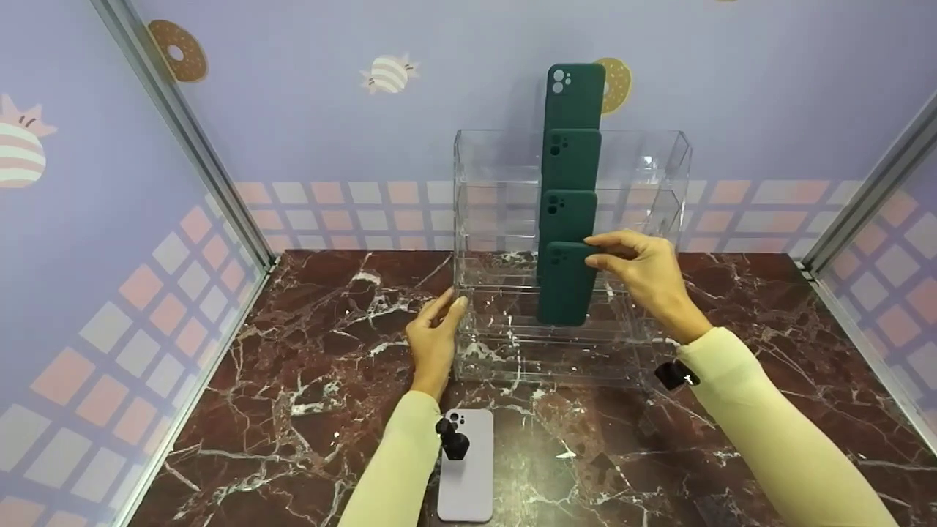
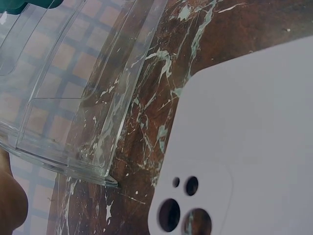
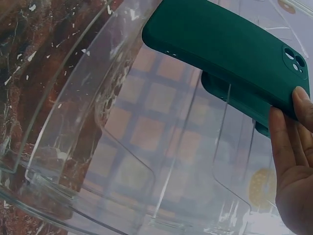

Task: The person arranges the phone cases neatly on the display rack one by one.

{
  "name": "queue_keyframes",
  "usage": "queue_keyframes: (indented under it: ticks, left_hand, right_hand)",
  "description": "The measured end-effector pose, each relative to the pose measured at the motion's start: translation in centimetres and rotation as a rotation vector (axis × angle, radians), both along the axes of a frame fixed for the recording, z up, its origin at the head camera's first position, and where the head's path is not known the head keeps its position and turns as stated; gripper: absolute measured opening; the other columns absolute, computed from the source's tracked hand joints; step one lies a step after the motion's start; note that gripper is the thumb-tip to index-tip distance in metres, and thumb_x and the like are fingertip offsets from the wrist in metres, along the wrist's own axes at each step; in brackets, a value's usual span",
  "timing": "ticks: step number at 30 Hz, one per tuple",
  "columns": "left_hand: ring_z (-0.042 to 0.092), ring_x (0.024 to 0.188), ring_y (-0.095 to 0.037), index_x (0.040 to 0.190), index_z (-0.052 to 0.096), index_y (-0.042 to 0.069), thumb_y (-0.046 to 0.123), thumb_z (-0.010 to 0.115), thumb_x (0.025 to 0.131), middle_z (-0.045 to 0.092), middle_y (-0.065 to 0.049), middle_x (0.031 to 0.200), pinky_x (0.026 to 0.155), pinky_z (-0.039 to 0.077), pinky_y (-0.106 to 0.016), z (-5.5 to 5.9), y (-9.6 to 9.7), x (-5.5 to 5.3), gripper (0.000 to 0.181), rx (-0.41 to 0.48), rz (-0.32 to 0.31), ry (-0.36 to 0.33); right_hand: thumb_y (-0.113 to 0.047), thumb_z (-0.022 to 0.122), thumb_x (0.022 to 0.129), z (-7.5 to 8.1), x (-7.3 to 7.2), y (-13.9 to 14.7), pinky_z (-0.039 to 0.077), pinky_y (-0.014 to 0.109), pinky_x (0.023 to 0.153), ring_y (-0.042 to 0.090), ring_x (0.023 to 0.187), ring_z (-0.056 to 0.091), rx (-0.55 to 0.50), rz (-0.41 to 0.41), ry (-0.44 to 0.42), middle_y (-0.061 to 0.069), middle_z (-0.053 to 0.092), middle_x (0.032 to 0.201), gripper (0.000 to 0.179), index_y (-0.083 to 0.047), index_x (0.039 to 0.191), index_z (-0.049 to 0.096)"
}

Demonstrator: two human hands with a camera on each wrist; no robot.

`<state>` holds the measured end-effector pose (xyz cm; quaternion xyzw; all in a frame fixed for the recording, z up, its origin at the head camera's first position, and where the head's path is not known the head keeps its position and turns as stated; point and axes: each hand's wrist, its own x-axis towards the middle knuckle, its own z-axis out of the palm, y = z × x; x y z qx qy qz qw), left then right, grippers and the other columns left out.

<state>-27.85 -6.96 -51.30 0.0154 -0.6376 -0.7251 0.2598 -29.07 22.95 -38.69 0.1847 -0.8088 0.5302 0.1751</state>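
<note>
A tiered clear acrylic display rack [image 1: 498, 219] holds several dark green phone cases in a column, one per tier, such as the topmost case [image 1: 575, 99]. My right hand [image 1: 648, 274] pinches the upper right edge of the lowest green phone case [image 1: 565, 293] between thumb and fingers. That case [image 3: 215, 44] leans in front of the others in the right wrist view. My left hand [image 1: 432, 337] rests its fingers at the rack's left side, fingertips right at the acrylic edge. Close to the left wrist, a pale lilac phone case [image 1: 468, 483] lies flat, camera holes toward the rack.
The dark red marbled tabletop [image 1: 315, 439] runs beneath everything. Behind the rack stands a purple wall [image 1: 307, 110] with donut and candy prints. Metal-edged side panels [image 1: 183, 139] border the space on both sides.
</note>
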Motion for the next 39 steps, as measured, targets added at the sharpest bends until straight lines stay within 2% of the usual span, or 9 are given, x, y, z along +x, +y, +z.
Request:
queue_keyframes:
  ticks: [6,12,17,24,32,36,39]
  left_hand:
    - [0.066,0.085,-0.007,0.122,0.076,-0.008,-0.001,0.081,0.091,0.074,-0.013,0.104,0.074,0.053,-0.018,-0.1,0.1,-0.1,0.032,-0.006,0.020,0.008]
    - [0.067,0.086,-0.011,0.121,0.078,-0.004,0.004,0.083,0.091,0.074,-0.007,0.102,0.073,0.054,-0.020,0.1,0.0,0.1,0.031,0.012,0.006,0.003]
    - [0.068,0.088,-0.012,0.122,0.077,-0.005,0.004,0.082,0.092,0.075,-0.008,0.104,0.075,0.055,-0.020,0.1,-0.1,0.1,0.032,0.010,-0.006,0.008]
    - [0.069,0.088,-0.012,0.124,0.076,-0.005,0.005,0.082,0.093,0.075,-0.009,0.106,0.072,0.054,-0.020,0.0,-0.1,0.2,0.033,0.016,-0.020,-0.004]
    - [0.069,0.089,-0.011,0.127,0.076,-0.003,0.006,0.081,0.095,0.074,-0.016,0.113,0.074,0.053,-0.020,0.1,-0.2,0.4,0.033,0.017,-0.032,-0.024]
    - [0.067,0.087,-0.007,0.126,0.074,-0.006,0.003,0.080,0.095,0.073,-0.019,0.112,0.074,0.052,-0.018,0.2,-0.1,0.3,0.033,0.008,-0.017,-0.025]
    - [0.066,0.085,-0.006,0.126,0.073,-0.010,0.000,0.078,0.095,0.074,-0.017,0.108,0.074,0.052,-0.018,0.2,0.0,0.2,0.033,0.006,-0.012,-0.035]
  right_hand:
    - [0.000,0.083,0.090,-0.5,-0.3,0.1,0.055,0.017,0.067,0.005,0.083,0.074,0.019,-0.005,-0.037,0.017,0.079,0.106,0.026,0.000,0.116,0.081]
    - [-0.004,0.083,0.091,-0.8,-0.4,-0.1,0.055,0.016,0.068,0.002,0.084,0.073,0.056,-0.026,-0.044,0.018,0.079,0.107,0.025,0.000,0.116,0.081]
    - [-0.002,0.082,0.093,-0.8,-0.2,-0.4,0.052,0.014,0.068,0.000,0.084,0.071,0.075,-0.035,-0.043,0.019,0.078,0.109,0.026,0.002,0.118,0.080]
    - [-0.004,0.083,0.092,-1.5,-0.6,-0.2,0.049,0.016,0.063,0.001,0.084,0.071,0.080,-0.047,-0.002,0.015,0.078,0.107,0.024,-0.003,0.116,0.082]
    - [-0.001,0.084,0.090,-2.0,-0.8,-0.6,0.053,0.014,0.068,-0.005,0.085,0.069,0.066,-0.082,0.023,0.014,0.072,0.102,0.024,-0.003,0.114,0.082]
    - [-0.001,0.084,0.090,-2.0,-0.9,-0.8,0.052,0.015,0.065,-0.003,0.085,0.070,0.063,-0.075,0.021,0.013,0.072,0.102,0.024,-0.003,0.114,0.082]
    - [-0.002,0.083,0.091,-1.9,-0.9,-0.8,0.052,0.015,0.066,-0.002,0.085,0.070,0.062,-0.066,0.018,0.014,0.072,0.102,0.024,-0.003,0.115,0.082]
